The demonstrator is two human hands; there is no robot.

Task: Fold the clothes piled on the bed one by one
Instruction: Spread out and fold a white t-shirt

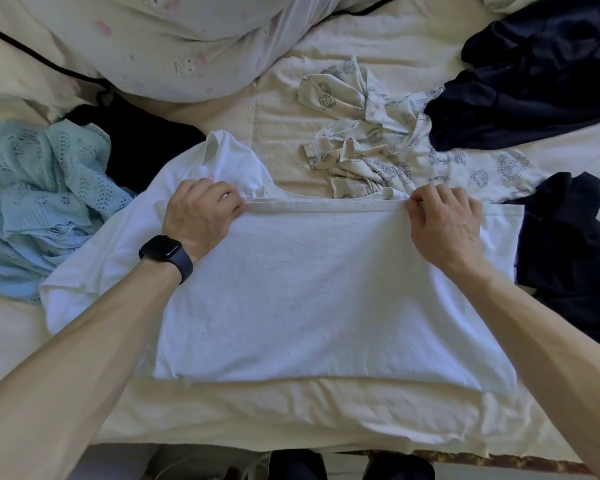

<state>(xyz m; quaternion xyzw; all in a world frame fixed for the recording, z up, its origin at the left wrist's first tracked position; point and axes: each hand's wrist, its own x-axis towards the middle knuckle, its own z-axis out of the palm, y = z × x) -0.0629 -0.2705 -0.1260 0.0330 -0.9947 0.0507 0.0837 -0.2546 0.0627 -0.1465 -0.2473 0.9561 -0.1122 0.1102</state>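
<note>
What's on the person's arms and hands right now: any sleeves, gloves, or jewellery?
No sleeves show: the left arm and right arm are bare up to the frame edge. The left wrist carries a dark smartwatch with a rounded rectangular black face and a dark band. The left hand and right hand wear no gloves, and no rings are visible.

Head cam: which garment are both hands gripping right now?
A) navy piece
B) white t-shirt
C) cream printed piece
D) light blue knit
B: the left hand and the right hand each pinch the far folded edge of the white t-shirt, which is spread flat on the bed in front of the person.
</note>
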